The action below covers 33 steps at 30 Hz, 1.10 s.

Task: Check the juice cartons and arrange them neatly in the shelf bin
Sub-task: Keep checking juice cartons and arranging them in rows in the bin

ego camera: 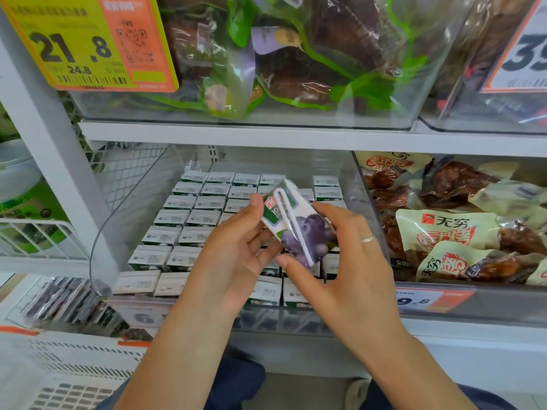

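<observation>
A small juice carton (299, 224), white and green with purple grapes and a white straw taped to its face, is held tilted above the bin. My left hand (231, 255) grips its left end with thumb on top and fingers beneath. My right hand (343, 258) holds its right side, thumb at the lower corner, a ring on one finger. Below, the clear shelf bin (130, 208) holds several rows of matching cartons (177, 217) standing upright, tops showing. One gap shows in the back rows near the right.
Packets of snack meat (450, 232) fill the bin to the right. The shelf above (266, 134) carries clear bins of bagged produce with price tags. A white plastic crate (59, 371) sits at the lower left, with dark packets (68, 303) beside it.
</observation>
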{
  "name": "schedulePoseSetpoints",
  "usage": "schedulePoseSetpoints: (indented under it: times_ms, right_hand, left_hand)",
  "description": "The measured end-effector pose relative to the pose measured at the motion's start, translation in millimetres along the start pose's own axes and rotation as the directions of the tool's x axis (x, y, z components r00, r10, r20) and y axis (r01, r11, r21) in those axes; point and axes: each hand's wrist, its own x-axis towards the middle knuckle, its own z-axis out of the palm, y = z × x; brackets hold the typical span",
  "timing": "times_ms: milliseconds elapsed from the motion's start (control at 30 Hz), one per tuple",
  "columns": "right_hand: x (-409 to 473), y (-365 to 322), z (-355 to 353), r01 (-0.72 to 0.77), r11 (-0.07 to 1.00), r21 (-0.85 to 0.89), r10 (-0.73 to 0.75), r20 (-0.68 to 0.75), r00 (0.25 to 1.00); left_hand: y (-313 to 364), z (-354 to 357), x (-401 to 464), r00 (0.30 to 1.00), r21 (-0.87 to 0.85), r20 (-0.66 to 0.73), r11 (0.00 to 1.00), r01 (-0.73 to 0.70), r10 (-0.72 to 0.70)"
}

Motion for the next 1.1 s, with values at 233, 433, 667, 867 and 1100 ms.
schedulePoseSetpoints:
  times_ms: [233, 433, 667, 867, 1100]
  right_hand:
    - [0.4, 1.9, -1.6, 0.068, 0.997, -0.045, -0.070, -0.043, 0.997]
    - [-2.2, 3.1, -4.9, 0.253, 0.965, -0.063, -0.259, -0.097, 0.961]
    - [-2.5, 0.1, -7.3, 0.251, 0.964, -0.084, -0.257, -0.070, 0.964]
    - [-0.2, 0.5, -7.0, 0.125, 0.980, -0.157, -0.140, -0.087, 0.986]
    - [0.0, 0.2, -6.7, 0.015, 0.985, -0.174, -0.019, -0.021, 1.000]
  left_hand:
    - [0.4, -1.9, 3.3, 0.998, -0.150, -0.039, 0.987, 0.051, -0.057]
    - [1.4, -4.4, 0.6, 0.995, -0.205, 0.101, 0.978, 0.047, -0.027]
    - [0.2, -3.0, 1.0, 0.993, -0.203, 0.107, 0.977, 0.064, -0.043]
    - [-1.3, -3.0, 3.0, 0.999, -0.129, 0.026, 0.990, 0.050, -0.047]
    - [0.9, -0.3, -2.0, 0.983, 0.289, 0.016, 0.940, -0.180, 0.183]
